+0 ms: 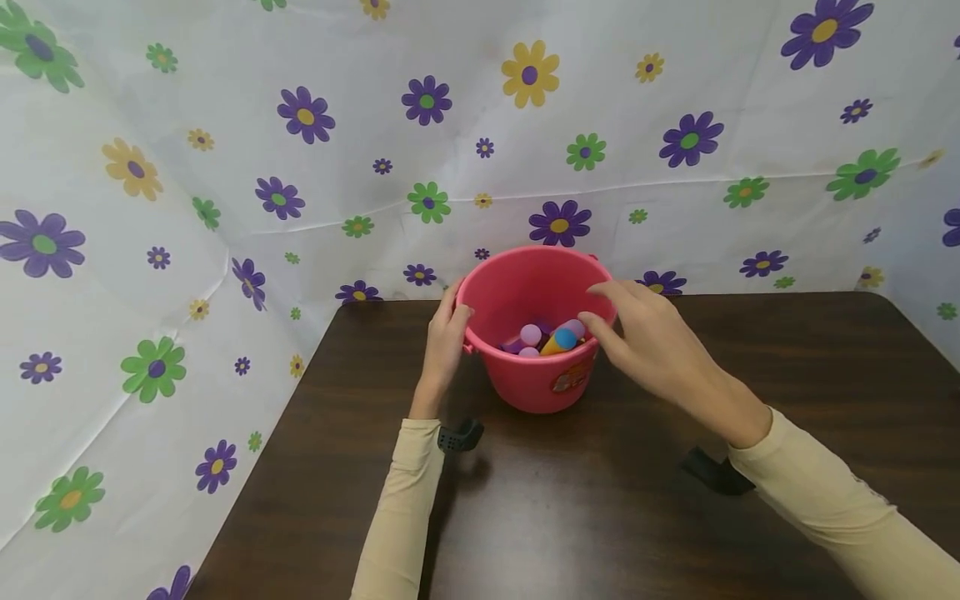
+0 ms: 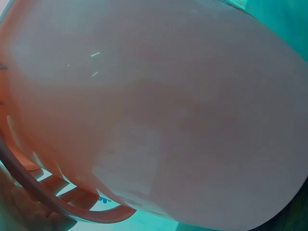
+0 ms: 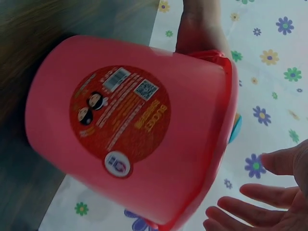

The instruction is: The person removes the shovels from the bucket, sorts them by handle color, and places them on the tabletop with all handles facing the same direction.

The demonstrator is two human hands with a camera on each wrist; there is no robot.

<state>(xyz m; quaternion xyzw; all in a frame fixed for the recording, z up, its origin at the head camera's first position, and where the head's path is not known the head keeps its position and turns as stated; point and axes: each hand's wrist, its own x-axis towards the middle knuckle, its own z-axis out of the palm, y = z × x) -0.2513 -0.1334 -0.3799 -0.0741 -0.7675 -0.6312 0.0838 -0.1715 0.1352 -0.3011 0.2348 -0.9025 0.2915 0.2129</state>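
A pink plastic bucket (image 1: 525,387) stands upright on the table, its mouth tilted toward the head view. Inside lie several colourful pieces, among them a pink ball (image 1: 530,335) and an orange piece with a blue end (image 1: 565,338). My left hand (image 1: 444,337) holds the bucket's left rim, thumb over the edge. In the left wrist view the bucket's side fills most of the frame, and its handle (image 2: 57,207) curves past my fingers. At the right rim hovers my right hand (image 1: 648,337), fingers spread and holding nothing; the right wrist view shows it apart from the bucket.
The dark wooden table (image 1: 540,517) stretches around the bucket. A white flowered cloth (image 1: 465,167) hangs behind and to the left. A round red label (image 3: 120,115) is on the bucket's side. Dark straps (image 1: 461,435) are on both wrists.
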